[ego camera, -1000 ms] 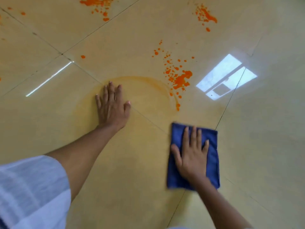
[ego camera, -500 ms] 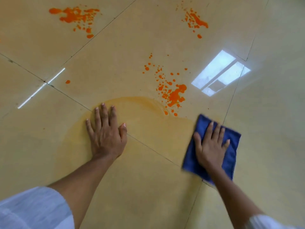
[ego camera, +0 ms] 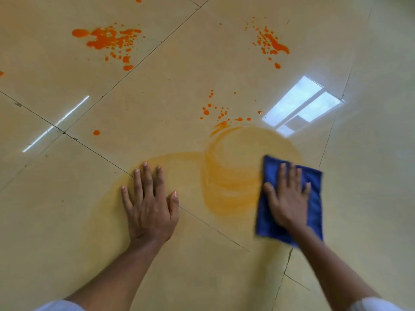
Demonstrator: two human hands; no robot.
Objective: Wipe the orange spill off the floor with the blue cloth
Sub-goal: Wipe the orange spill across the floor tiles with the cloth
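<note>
Your right hand (ego camera: 288,198) lies flat with straight fingers pressing the blue cloth (ego camera: 314,212) onto the floor (ego camera: 67,221), toward its right side, the cloth's left edge touching a swirled orange smear (ego camera: 231,176). Your left hand (ego camera: 149,203) rests palm down on bare tile, fingers spread wide, holding nothing. Unwiped orange splatters (ego camera: 107,40) sit toward the floor's far edge, well apart from the cloth.

Two hands (ego camera: 149,207), one cloth (ego camera: 314,198)
</note>
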